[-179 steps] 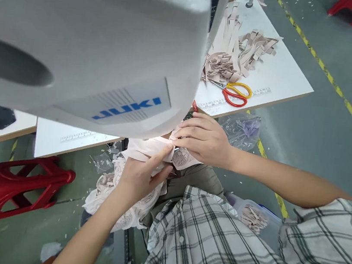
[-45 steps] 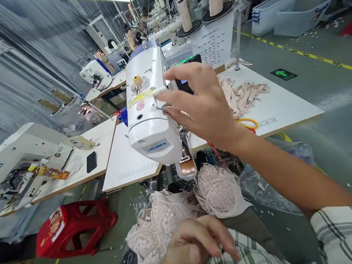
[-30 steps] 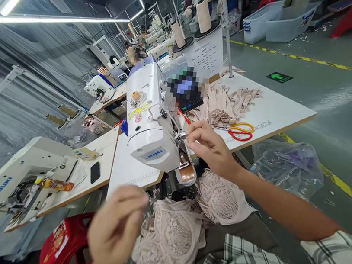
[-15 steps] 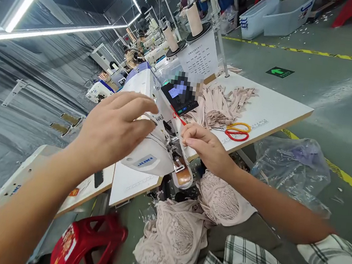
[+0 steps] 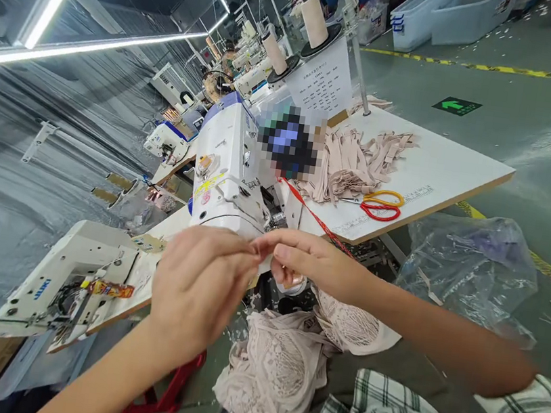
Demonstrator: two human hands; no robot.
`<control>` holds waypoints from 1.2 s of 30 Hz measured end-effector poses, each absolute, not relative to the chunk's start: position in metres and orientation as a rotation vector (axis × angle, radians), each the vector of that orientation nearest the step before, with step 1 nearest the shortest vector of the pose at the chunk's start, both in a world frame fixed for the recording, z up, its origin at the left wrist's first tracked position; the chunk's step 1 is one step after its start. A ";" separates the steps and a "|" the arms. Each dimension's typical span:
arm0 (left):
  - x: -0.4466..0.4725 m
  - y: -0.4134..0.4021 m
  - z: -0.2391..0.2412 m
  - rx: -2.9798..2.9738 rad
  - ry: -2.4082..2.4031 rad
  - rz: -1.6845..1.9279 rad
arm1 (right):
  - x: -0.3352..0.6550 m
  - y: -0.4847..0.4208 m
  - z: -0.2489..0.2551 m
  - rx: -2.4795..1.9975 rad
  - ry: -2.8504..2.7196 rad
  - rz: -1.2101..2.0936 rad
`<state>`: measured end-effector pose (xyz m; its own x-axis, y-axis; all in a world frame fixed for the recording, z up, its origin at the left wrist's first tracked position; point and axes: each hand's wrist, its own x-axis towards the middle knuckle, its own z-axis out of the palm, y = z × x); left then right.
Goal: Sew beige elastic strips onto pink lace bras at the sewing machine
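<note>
A: What is over on the left?

B: Another sewing machine (image 5: 54, 285) lies tipped over on its bench, at 9 o'clock from the hands. Nobody is touching it.

A: And the left hand (image 5: 197, 284)?

B: It is curled up, with its fingertips pinched shut. They meet the right hand (image 5: 308, 262) tip to tip. That hand is pinched narrow too, at 3 o'clock from the left one.

A: What are they holding?

B: I cannot tell. It is too thin to see from here. It may be a bit of thread.

A: Where is the white sewing machine (image 5: 230, 166)?

B: Right behind the hands, at 12 o'clock, very near the fingertips. A red cord (image 5: 315, 217) runs from it down past the right hand.

A: And the lace cloth (image 5: 274, 363)?

B: It lies in a heap on the lap at 6 o'clock, just under the hands.

A: How do you do this bit well?

B: I think small, slow finger moves are best. Hold both hands steady, close to the machine, and pinch softly so a thin thing does not slip or snap. Mind the red cord.

A: What is on the right?

B: Scissors (image 5: 383, 204) and pink strips (image 5: 353, 163) lie on the white table (image 5: 455, 170), at 2 o'clock, well apart from the hands
</note>
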<state>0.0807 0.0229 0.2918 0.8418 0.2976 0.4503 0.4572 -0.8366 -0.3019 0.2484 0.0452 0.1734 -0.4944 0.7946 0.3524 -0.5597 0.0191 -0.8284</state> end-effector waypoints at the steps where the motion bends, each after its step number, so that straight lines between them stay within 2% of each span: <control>1: 0.085 0.016 0.290 -2.673 -0.547 -0.525 | 0.247 0.046 0.177 -0.229 -1.243 1.729; 6: 0.093 -0.011 0.270 -3.075 -0.450 -0.174 | 0.247 0.044 0.183 -0.098 -0.990 1.892; 10: 0.095 -0.021 0.254 -3.246 -0.393 0.086 | 0.249 0.043 0.165 -0.110 -1.044 2.023; 15: 0.099 -0.029 0.237 -3.073 -0.431 -0.076 | 0.226 0.075 0.116 -0.527 -0.892 1.903; 19: 0.110 -0.016 0.207 -2.964 -0.553 -0.176 | 0.221 0.096 0.076 -0.663 -0.771 1.791; 23: 0.112 0.015 0.167 -2.662 -0.774 0.124 | 0.248 0.064 0.029 -0.666 -0.867 1.967; 25: 0.101 0.028 0.155 -2.637 -0.703 0.227 | 0.266 0.045 0.004 -0.706 -0.864 2.052; 30: 0.061 0.037 0.146 -2.657 -0.365 -0.148 | 0.275 0.064 -0.052 -0.931 -0.657 2.077; 36: 0.054 0.026 0.122 -2.589 -0.636 -0.563 | 0.270 0.145 -0.101 -1.167 -0.355 1.685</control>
